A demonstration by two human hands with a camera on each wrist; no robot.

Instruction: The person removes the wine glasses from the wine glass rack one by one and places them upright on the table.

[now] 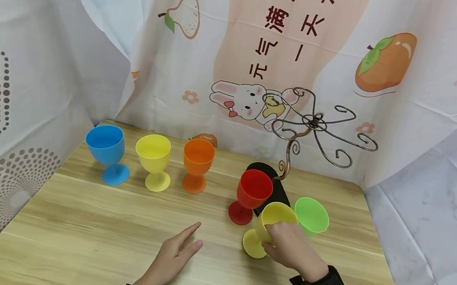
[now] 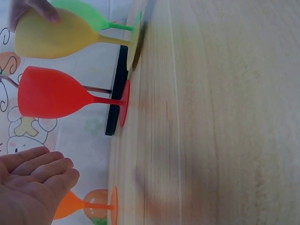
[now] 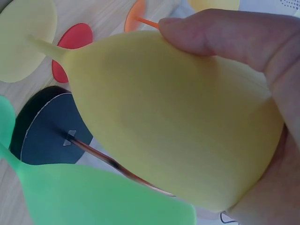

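Observation:
My right hand (image 1: 290,246) grips a yellow plastic goblet (image 1: 263,229) by its bowl, the thumb on the near side in the right wrist view. This goblet (image 3: 164,112) leans a little; whether its foot touches the table I cannot tell. Just behind it stand a red goblet (image 1: 253,192) on the left and a green goblet (image 1: 311,217) on the right, the green one partly hidden by the hand. My left hand (image 1: 170,256) hovers near the table's front with fingers extended and holds nothing; its palm (image 2: 33,187) shows in the left wrist view.
Blue (image 1: 105,144), yellow (image 1: 153,154) and orange (image 1: 198,158) goblets stand in a row at the back left of the wooden table (image 1: 82,229). Behind the red goblet, a metal rack (image 1: 314,122) with curled arms rises from a black base (image 1: 280,196). Printed curtains (image 1: 166,81) enclose the table.

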